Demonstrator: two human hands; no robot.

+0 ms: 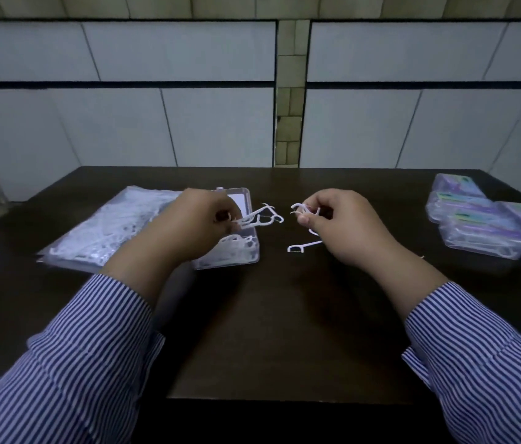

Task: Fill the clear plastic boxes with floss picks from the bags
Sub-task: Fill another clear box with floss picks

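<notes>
A clear plastic box (246, 256) lies open on the dark table, with white floss picks in its near part. Left of it lies a clear bag of floss picks (108, 232). My left hand (195, 225) hovers over the box and pinches a small bunch of white floss picks (262, 216) that stick out to the right. Further right, my right hand (345, 225) pinches a few floss picks (305, 210) above the table. One loose floss pick (302, 246) lies on the table just below and left of my right hand.
Several closed clear boxes with purple and green labels (489, 219) are stacked at the table's right side. The dark table (284, 315) has a near edge close to my sleeves. A tiled wall stands behind the far edge.
</notes>
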